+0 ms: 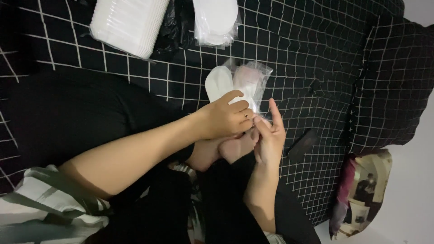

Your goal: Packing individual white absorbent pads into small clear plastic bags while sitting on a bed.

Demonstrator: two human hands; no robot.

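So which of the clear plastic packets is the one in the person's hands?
The small clear packet with the white oval piece, pinched by the left hand and right hand. The other clear packet lies untouched at the top.

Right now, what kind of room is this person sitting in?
Probably a bedroom, on a bed: a black bedsheet with a white grid covers it, a matching black grid pillow lies alongside, and a picture-printed cushion sits nearby.

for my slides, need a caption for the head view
Both hands, left and right, hold a clear plastic sleeve with a white oval pad.
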